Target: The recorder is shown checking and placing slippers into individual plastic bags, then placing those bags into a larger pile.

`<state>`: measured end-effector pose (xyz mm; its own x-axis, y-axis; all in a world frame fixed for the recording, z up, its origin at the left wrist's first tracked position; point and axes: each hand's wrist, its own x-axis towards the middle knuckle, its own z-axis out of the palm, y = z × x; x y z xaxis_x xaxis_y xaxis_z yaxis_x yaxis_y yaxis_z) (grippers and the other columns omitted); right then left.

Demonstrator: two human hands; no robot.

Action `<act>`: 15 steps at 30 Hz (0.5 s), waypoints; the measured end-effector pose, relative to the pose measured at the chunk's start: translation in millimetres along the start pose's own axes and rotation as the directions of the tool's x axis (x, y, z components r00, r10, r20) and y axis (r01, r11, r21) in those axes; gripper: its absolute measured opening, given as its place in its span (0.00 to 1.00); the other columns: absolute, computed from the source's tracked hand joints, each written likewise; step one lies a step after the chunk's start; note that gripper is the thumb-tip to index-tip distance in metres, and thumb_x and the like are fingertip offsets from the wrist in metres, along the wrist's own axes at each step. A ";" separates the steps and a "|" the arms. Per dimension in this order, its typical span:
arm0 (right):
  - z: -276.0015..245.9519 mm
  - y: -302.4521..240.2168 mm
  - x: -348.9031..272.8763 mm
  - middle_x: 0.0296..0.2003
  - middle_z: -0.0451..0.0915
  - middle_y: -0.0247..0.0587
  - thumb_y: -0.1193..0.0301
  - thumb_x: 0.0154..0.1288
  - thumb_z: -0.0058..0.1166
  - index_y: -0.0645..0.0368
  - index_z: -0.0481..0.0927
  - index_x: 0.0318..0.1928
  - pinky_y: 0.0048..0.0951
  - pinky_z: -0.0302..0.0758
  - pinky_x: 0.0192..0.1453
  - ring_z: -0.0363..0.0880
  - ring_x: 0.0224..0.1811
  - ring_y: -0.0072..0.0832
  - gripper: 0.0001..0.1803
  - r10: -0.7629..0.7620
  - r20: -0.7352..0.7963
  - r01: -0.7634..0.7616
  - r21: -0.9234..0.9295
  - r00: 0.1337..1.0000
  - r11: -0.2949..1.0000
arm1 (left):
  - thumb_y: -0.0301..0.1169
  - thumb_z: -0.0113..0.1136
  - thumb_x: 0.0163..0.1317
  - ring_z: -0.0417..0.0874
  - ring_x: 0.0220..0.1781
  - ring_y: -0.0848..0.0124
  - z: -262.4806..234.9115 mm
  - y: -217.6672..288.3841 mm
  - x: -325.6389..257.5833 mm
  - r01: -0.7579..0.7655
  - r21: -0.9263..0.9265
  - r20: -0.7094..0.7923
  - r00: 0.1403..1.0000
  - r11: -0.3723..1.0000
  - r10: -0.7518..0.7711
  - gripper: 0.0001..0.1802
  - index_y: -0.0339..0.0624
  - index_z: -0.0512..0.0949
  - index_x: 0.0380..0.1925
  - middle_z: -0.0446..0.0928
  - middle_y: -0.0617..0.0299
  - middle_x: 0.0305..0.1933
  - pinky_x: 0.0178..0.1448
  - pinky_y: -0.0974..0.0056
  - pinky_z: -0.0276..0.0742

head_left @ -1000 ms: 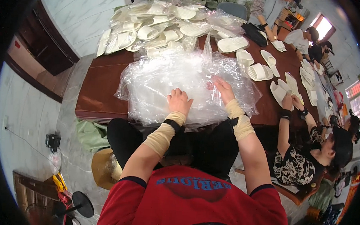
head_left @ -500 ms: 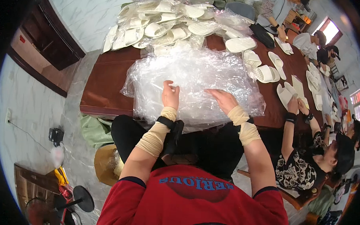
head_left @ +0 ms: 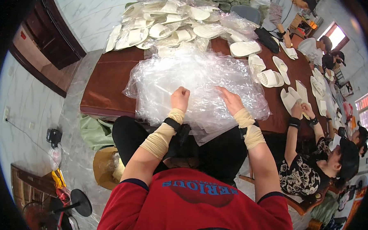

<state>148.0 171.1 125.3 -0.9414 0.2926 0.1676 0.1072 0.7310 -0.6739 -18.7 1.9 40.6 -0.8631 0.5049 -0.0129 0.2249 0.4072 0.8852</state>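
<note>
The heap of clear plastic bags [head_left: 193, 84], at 12 o'clock on the brown table [head_left: 107, 87], looks light, limp and slippery: left hand [head_left: 179, 99] pinches a sheet, right hand [head_left: 230, 99] presses flat, fingers spread.

A heap of clear plastic bags [head_left: 197, 84] lies at the near edge of the brown table [head_left: 107, 87]. More clear bags holding pale insoles [head_left: 167, 21] pile at the table's far end.

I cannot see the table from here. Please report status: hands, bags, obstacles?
Left hand closed, pinching clear plastic bags. Right hand open, flat on the same pile. White slippers lie right of the pile, apart.
</note>
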 end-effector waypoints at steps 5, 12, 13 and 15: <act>-15.3 16.3 -12.1 0.51 0.77 0.51 0.71 0.68 0.44 0.49 0.70 0.60 0.37 0.72 0.56 0.76 0.52 0.47 0.20 -0.058 0.023 0.059 -0.047 0.998 0.997 | 0.31 0.53 0.61 0.82 0.36 0.64 -7.2 30.0 -12.7 0.318 -0.705 0.206 0.947 0.634 -0.246 0.11 0.35 0.70 0.40 0.74 0.60 0.35 0.42 0.57 0.81; -26.6 -21.0 -38.5 0.66 0.61 0.49 0.63 0.58 0.60 0.51 0.57 0.69 0.40 0.58 0.68 0.60 0.66 0.48 0.40 -0.240 0.275 0.247 0.009 0.931 0.969 | 0.30 0.49 0.63 0.80 0.41 0.63 -17.0 -0.1 3.0 0.449 -0.782 0.346 0.890 0.434 -0.297 0.07 0.38 0.71 0.37 0.73 0.60 0.36 0.44 0.56 0.80; -26.8 -26.4 -42.1 0.66 0.59 0.53 0.58 0.54 0.63 0.47 0.53 0.71 0.44 0.57 0.69 0.60 0.66 0.50 0.47 -0.234 0.258 0.257 -0.056 0.937 0.965 | 0.30 0.49 0.63 0.80 0.41 0.63 -16.3 -0.3 4.0 0.467 -0.773 0.370 0.882 0.429 -0.292 0.07 0.38 0.71 0.37 0.74 0.60 0.37 0.44 0.56 0.79; -20.5 -31.8 -38.9 0.66 0.59 0.53 0.60 0.54 0.63 0.48 0.52 0.71 0.44 0.57 0.69 0.59 0.66 0.50 0.47 -0.184 0.226 0.229 -0.190 0.957 0.955 | 0.30 0.49 0.64 0.80 0.40 0.63 -13.8 7.0 3.8 0.449 -0.774 0.351 0.891 0.446 -0.288 0.07 0.38 0.71 0.38 0.75 0.59 0.37 0.43 0.56 0.79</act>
<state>187.8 149.1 155.0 -0.9925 0.0060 0.1220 -0.0522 0.8821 -0.4682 -26.7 -3.8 53.2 -0.6753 0.5996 -0.4294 -0.6373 -0.1813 0.7490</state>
